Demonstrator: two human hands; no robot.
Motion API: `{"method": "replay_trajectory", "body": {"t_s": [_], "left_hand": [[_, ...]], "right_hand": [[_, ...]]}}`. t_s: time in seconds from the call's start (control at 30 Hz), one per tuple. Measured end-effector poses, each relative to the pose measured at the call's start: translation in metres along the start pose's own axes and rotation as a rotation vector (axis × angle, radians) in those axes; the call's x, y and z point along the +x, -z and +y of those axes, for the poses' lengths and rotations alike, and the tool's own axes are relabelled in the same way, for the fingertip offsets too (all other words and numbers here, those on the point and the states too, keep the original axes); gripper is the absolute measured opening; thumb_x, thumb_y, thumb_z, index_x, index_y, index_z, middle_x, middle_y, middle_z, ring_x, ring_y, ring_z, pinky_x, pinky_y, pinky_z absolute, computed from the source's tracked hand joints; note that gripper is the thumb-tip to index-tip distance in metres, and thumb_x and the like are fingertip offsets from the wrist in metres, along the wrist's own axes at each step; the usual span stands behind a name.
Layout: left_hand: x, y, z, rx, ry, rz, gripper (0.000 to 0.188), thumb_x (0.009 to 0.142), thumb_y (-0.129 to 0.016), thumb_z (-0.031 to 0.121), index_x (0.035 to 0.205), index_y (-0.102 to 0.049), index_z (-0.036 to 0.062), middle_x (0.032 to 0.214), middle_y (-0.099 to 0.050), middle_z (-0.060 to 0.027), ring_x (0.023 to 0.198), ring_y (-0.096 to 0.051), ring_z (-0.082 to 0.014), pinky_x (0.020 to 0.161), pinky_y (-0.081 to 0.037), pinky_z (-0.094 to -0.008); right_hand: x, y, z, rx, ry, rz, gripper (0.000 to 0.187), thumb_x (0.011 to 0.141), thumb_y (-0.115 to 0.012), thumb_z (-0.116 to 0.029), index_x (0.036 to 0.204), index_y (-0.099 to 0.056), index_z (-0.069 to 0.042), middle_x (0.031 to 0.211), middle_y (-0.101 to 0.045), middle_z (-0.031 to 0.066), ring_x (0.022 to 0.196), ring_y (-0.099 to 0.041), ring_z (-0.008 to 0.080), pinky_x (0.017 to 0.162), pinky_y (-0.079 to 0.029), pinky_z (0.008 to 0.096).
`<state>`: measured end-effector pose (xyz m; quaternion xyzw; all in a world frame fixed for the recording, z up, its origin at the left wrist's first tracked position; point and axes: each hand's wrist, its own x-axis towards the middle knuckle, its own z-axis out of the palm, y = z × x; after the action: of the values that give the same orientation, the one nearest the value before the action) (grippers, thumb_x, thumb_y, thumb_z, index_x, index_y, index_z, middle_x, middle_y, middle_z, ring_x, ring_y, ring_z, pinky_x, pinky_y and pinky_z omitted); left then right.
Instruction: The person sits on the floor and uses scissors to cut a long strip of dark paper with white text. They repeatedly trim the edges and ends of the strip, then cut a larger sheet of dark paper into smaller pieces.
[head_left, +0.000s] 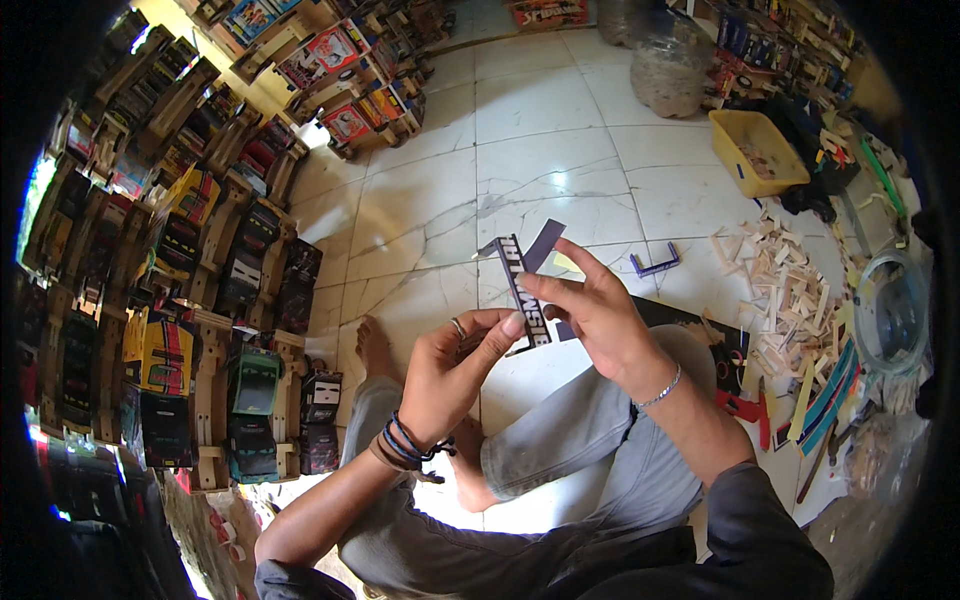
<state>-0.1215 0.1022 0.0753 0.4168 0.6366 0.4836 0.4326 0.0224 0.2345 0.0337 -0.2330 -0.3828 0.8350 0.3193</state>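
Above my lap, both hands hold a narrow dark bracket-like piece (pixel 522 290) with bold white lettering along its face. My left hand (pixel 455 365) pinches its lower end between thumb and fingers. My right hand (pixel 597 318) grips the same piece from the right, thumb against its face and index finger raised. A flat dark purple strip (pixel 543 245) sticks out behind the piece, close to my right fingertips; whether it is attached cannot be seen. On the floor beyond my right hand lies a blue-purple U-shaped piece (pixel 656 262).
Stacked wooden toy trucks (pixel 165 350) stand along the left, with more trucks (pixel 350 95) at the back. To the right are a pile of small wood pieces (pixel 785 300), a yellow basin (pixel 755 155), a clear round tub (pixel 890 310), scissors (pixel 730 365) and coloured strips (pixel 835 395).
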Motion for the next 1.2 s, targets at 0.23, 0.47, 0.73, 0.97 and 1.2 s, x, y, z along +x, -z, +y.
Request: {"method": "replay_trajectory", "body": {"t_s": [0.23, 0.47, 0.73, 0.97, 1.2], "left_hand": [[0.003, 0.01, -0.008, -0.348, 0.221, -0.032, 0.029, 0.098, -0.072, 0.024, 0.113, -0.067, -0.0007, 0.103, -0.071, -0.003, 0.098, -0.064, -0.0104, 0.093, -0.049, -0.0262], [-0.001, 0.033, -0.001, -0.589, 0.314, 0.102, 0.03, 0.098, -0.071, 0.026, 0.117, -0.059, 0.0048, 0.101, -0.071, -0.0043, 0.091, -0.07, -0.0151, 0.089, -0.056, -0.0329], [-0.007, 0.042, 0.002, -0.659, 0.259, 0.198, 0.027, 0.1, -0.068, 0.024, 0.123, -0.061, 0.0105, 0.103, -0.071, -0.0021, 0.086, -0.069, -0.0101, 0.081, -0.057, -0.0298], [-0.005, 0.034, 0.002, -0.608, 0.231, 0.152, 0.033, 0.099, -0.07, 0.028, 0.124, -0.068, 0.0075, 0.107, -0.07, 0.0005, 0.097, -0.068, -0.0109, 0.089, -0.056, -0.029], [-0.004, 0.028, 0.003, -0.602, 0.223, 0.116, 0.032, 0.1, -0.069, 0.028, 0.126, -0.068, 0.0082, 0.109, -0.071, 0.0014, 0.099, -0.067, -0.0088, 0.088, -0.056, -0.0286]], "right_hand": [[-0.003, -0.004, 0.01, -0.262, 0.082, -0.063, 0.078, 0.096, -0.073, -0.013, 0.154, -0.023, 0.002, 0.106, -0.074, 0.0164, 0.098, -0.07, 0.0143, 0.087, -0.051, 0.026], [0.002, 0.004, -0.003, -0.615, 0.327, 0.117, 0.032, 0.094, -0.077, -0.024, 0.117, -0.065, -0.006, 0.085, -0.059, -0.0047, 0.067, -0.046, -0.001, 0.058, -0.039, 0.0172], [-0.023, -0.015, 0.001, -0.32, 0.076, -0.147, 0.013, 0.099, -0.068, -0.011, 0.108, -0.064, -0.002, 0.098, -0.067, -0.0026, 0.093, -0.062, 0.0034, 0.083, -0.05, 0.0186], [-0.024, -0.024, 0.012, -0.512, 0.109, -0.117, 0.019, 0.097, -0.072, -0.017, 0.102, -0.065, 0.0, 0.093, -0.067, -0.0002, 0.084, -0.06, 0.0041, 0.075, -0.048, 0.0195], [-0.021, -0.022, 0.013, -0.478, 0.135, -0.115, 0.021, 0.097, -0.073, -0.019, 0.1, -0.065, 0.0, 0.091, -0.067, 0.0003, 0.083, -0.061, 0.0046, 0.072, -0.049, 0.0209]]}}
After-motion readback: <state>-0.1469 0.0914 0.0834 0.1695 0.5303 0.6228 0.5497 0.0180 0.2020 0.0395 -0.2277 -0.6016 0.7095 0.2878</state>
